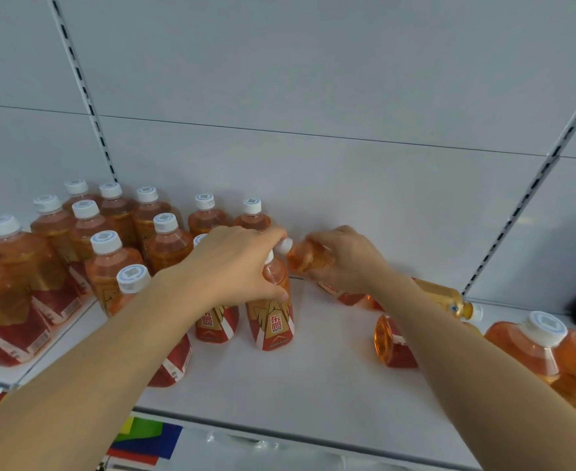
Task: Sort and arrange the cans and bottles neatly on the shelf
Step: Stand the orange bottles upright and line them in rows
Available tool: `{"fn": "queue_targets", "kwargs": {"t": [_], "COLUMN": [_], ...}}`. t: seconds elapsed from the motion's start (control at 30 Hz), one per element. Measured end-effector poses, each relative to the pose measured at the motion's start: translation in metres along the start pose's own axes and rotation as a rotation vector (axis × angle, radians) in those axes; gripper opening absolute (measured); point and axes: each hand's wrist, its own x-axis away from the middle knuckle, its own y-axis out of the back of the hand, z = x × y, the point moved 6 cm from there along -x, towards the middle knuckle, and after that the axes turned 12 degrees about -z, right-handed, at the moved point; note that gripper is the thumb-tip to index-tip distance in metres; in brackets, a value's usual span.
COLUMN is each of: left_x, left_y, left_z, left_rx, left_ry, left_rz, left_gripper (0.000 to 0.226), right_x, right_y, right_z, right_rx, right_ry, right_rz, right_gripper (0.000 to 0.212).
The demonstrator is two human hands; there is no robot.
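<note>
A white shelf (313,379) is seen from above, with a grey back panel (313,79) behind it. The left hand (235,263) is laid over the top of an upright bottle (273,317) that stands near the middle of the shelf; the fingers are curled round its neck and shoulder, and the thumb is pressed on its front, so the bottle is gripped. The cap of this bottle is almost hidden under the hand. The right hand (344,260) is closed round a tilted bottle (305,258), whose white cap is pointed to the left and is touching, or nearly touching, the fingers of the left hand; it cannot be told whether its base is still resting on the shelf. Just beside the upright bottle, on its left, a second upright bottle (217,324) is partly covered by the left forearm. A group of standing bottles (110,232) with white caps is arranged in rows on the left part of the shelf, up to the back panel. To the right, a lying bottle (393,341) is seen with its base toward the camera, and another lying bottle (449,300) is placed behind the right forearm. At the far right edge, larger bottles (534,348) are kept close together. Below the shelf edge, a coloured card (144,440) is visible.
</note>
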Motion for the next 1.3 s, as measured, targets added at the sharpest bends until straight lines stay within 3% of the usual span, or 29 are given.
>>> {"fn": "queue_targets", "kwargs": {"t": [0.13,0.3,0.5,0.67,0.8,0.9,1.0,1.3], "left_x": [-0.004,-0.010,-0.014,-0.018,-0.020,-0.021,-0.026,-0.043], "left_y": [0.001,0.000,-0.011,-0.014,0.000,-0.005,-0.027,-0.118], "left_z": [0.000,0.006,0.014,0.000,-0.027,-0.054,-0.090,-0.180], "left_rx": [-0.014,-0.038,-0.033,-0.013,0.119,0.261,0.376,0.420], "left_ry": [-0.012,-0.039,-0.039,-0.089,-0.139,-0.189,-0.226,-0.325], "left_rz": [0.027,0.056,0.063,-0.044,-0.249,-0.308,-0.204,0.111], "left_gripper": [0.085,0.087,0.088,0.099,0.078,0.061,0.056,0.077], "right_x": [0.007,0.015,0.018,0.032,0.042,0.045,0.059,0.105], "right_y": [0.011,-0.009,-0.016,0.000,0.035,0.080,0.127,0.185], "right_z": [-0.005,0.011,0.023,0.022,0.004,-0.012,-0.029,-0.089], "right_rx": [-0.230,-0.430,-0.286,-0.028,0.172,0.269,0.329,0.375], "right_ry": [-0.218,-0.302,-0.264,-0.135,-0.137,-0.169,-0.246,-0.351], "right_rz": [-0.112,-0.106,-0.065,0.000,-0.001,0.000,-0.007,0.140], "right_gripper": [0.087,0.072,0.070,0.083,0.088,0.082,0.078,0.084]}}
